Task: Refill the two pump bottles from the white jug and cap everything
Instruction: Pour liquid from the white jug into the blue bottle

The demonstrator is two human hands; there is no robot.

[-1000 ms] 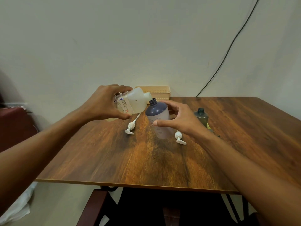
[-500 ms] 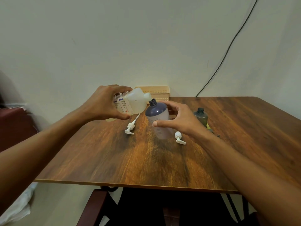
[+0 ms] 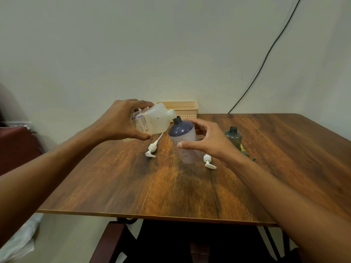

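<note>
two hands meet at the centre of the frame. our left hand (image 3: 121,120) grips the translucent white plastic jug (image 3: 153,120), tipped with its spout at the open neck of the tall purple-topped plastic bottle (image 3: 183,138). our right hand (image 3: 207,143) curls around that bottle, thumb in front; we cannot tell how firmly. right of it stands the small dark green bottle (image 3: 233,135), uncapped. two white pump heads (image 3: 151,149) (image 3: 208,161) lie on the brown wooden table (image 3: 171,186).
</note>
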